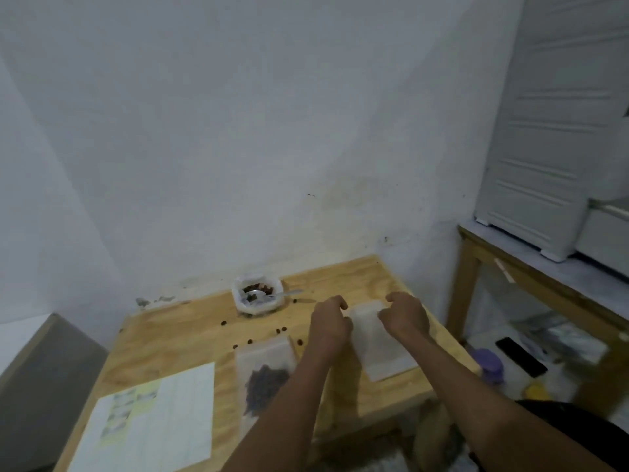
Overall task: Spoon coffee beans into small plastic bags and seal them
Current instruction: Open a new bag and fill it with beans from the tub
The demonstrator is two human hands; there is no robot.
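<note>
An empty plastic bag (377, 338) lies flat on the right part of the wooden counter (190, 338). Both arms reach forward over it, wrists bent down, fingers curled. The left hand (330, 318) and right hand (405, 315) sit at the bag's far edge, each grip seemingly pinching that edge, though blur hides the fingertips. To the left lies a filled bag (265, 379); beyond, a container (257, 294) holding beans and a spoon (272, 295).

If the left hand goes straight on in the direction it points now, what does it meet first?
The left hand points away from the person, toward the wall. Probably it meets no object first, only bare wooden table and then the wall. The container of beans lies to the left of that line, though depth is unclear.
</note>
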